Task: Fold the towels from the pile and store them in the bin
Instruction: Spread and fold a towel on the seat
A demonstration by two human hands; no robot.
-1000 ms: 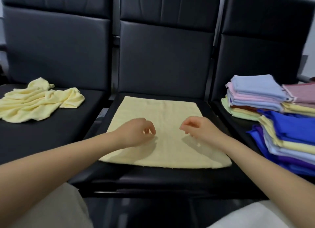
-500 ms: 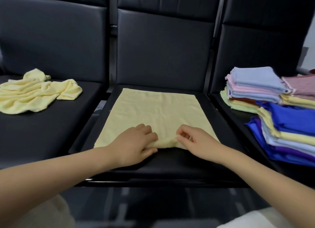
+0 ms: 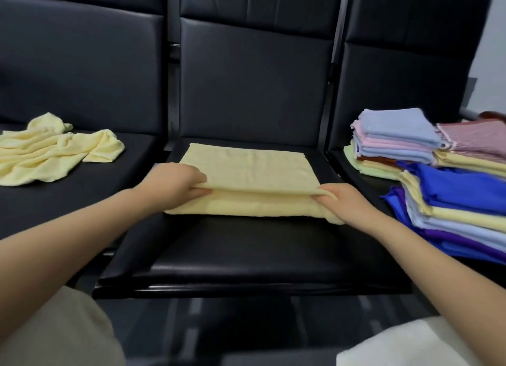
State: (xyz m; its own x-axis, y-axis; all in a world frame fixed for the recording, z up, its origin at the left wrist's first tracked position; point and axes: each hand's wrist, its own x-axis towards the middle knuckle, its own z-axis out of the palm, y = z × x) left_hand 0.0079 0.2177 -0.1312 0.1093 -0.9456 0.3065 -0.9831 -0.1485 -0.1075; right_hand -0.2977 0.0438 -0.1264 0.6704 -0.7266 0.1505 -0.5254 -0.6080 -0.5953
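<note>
The near edge of a pale yellow towel [image 3: 246, 168] is pinched at both ends: the fingers of the left hand [image 3: 175, 184] are curled over its left corner, and those of the right hand [image 3: 339, 198] are clamped on its right corner. The edge is held lifted above the lower layer, so that a fold is formed. The towel is spread on the middle black seat [image 3: 246, 256] at the centre of the frame. A crumpled yellow towel [image 3: 52, 152] is seen at the left, and stacked folded towels [image 3: 438, 179] at the right.
</note>
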